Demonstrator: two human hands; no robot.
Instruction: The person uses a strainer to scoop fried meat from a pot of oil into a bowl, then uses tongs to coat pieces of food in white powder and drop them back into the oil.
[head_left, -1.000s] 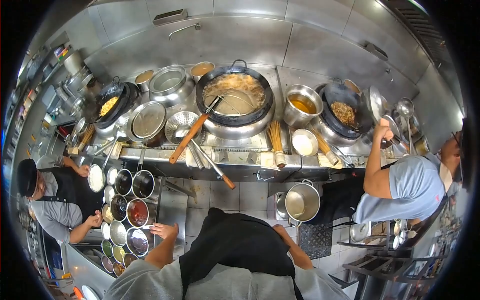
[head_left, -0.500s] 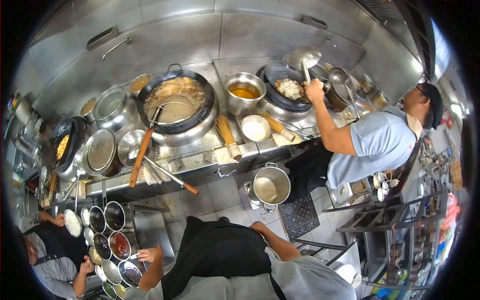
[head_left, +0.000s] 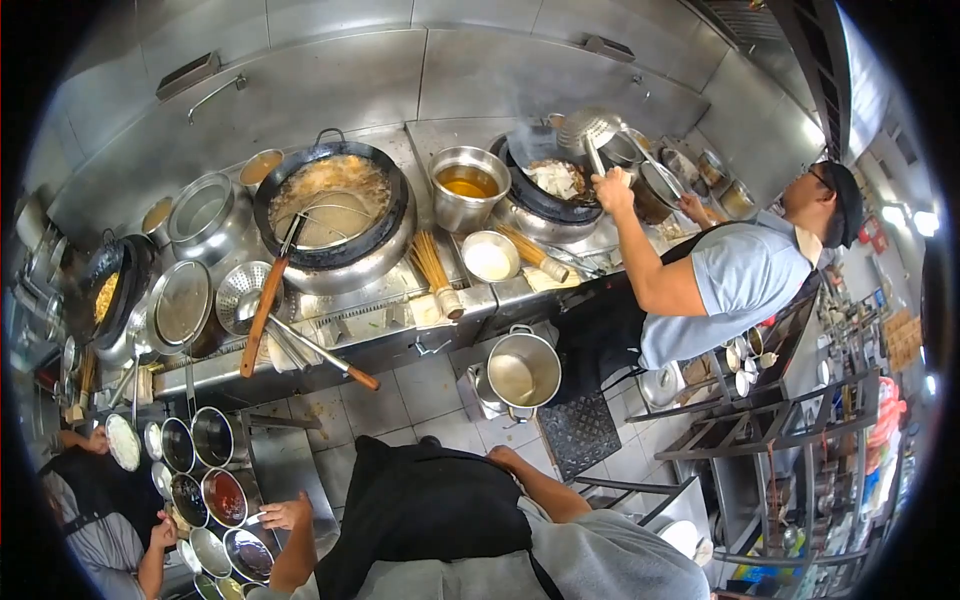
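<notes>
My left hand (head_left: 287,514) is at the lower left, fingers stretched out at the edge of a group of sauce pots. A pot of red sauce (head_left: 224,496) and a pot of dark sauce (head_left: 248,554) are nearest to it. The tip of a pale handle (head_left: 256,518) shows just beyond my fingers. Down by the side of my black apron (head_left: 430,500) is my right hand (head_left: 505,458), its fingers mostly hidden. A large metal pot (head_left: 524,370) with pale liquid stands in front of that hand, below the range.
A wok of bubbling oil (head_left: 330,200) has a wooden-handled strainer (head_left: 262,320) across it. At right a co-worker (head_left: 735,290) holds a skimmer (head_left: 590,130) over a steaming wok (head_left: 556,182). Another person (head_left: 110,520) is at far left. Metal racks (head_left: 770,430) stand at right.
The whole view has shifted slightly left. The co-worker's other hand now shows with a long-handled ladle, and more steam rises from that wok. My hands stay in about the same places.
</notes>
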